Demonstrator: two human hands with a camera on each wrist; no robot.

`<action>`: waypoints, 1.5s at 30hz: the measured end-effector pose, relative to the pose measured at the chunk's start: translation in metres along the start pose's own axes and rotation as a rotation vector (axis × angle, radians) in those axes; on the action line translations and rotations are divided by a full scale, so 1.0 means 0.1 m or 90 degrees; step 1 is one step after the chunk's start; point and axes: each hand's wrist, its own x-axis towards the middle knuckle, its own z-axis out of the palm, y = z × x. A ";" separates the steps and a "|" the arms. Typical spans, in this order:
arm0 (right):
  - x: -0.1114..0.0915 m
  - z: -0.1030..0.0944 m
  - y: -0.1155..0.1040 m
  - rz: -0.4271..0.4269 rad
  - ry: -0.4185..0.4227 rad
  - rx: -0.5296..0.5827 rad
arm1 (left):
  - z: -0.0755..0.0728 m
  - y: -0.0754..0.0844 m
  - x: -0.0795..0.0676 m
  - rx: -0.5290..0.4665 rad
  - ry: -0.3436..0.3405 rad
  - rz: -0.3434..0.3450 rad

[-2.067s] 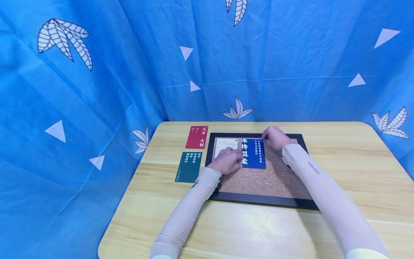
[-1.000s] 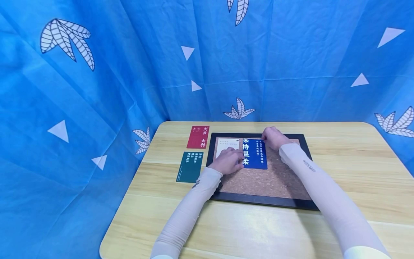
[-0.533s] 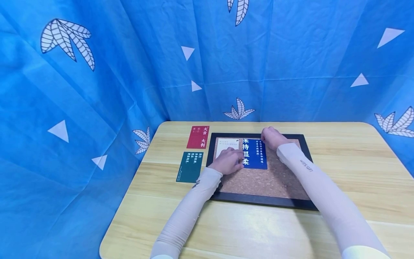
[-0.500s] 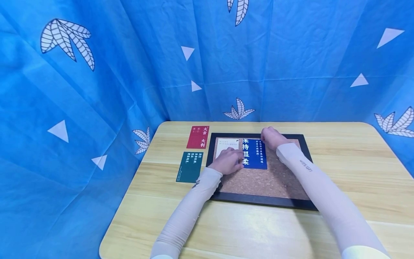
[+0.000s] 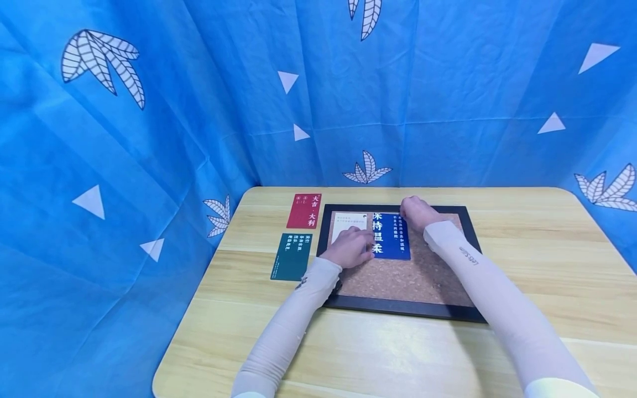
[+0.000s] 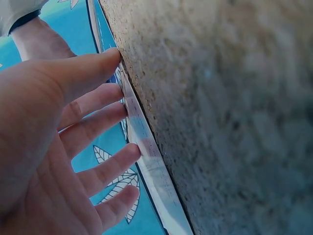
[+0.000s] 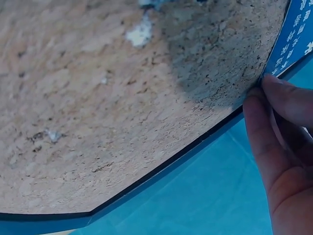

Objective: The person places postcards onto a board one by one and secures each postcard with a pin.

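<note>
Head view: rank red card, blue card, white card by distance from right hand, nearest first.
1. blue card: at the right hand, on corkboard
2. white card: left of blue card
3. red card: on table, left of corkboard

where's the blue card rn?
Head view: the blue card is on the upper part of the corkboard, just right of the white card, with the right hand at its top right corner.

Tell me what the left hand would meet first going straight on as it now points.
Most likely the blue card: in the head view, the left hand points across its left edge. Whether it touches or hovers is unclear.
</note>
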 end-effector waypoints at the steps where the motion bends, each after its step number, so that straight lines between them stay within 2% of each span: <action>1: 0.00 0.00 0.00 -0.001 0.001 -0.001 | 0.00 0.00 0.00 0.000 0.000 0.000; 16: -0.06 0.00 -0.02 0.020 -0.009 0.008 | -0.01 0.01 -0.02 0.005 0.002 0.007; 29: -0.07 0.01 0.01 0.022 0.005 -0.002 | -0.02 0.00 -0.03 -0.001 0.003 0.004; 45: -0.07 0.00 -0.01 0.059 -0.018 -0.013 | -0.02 0.01 -0.02 -0.002 0.002 0.007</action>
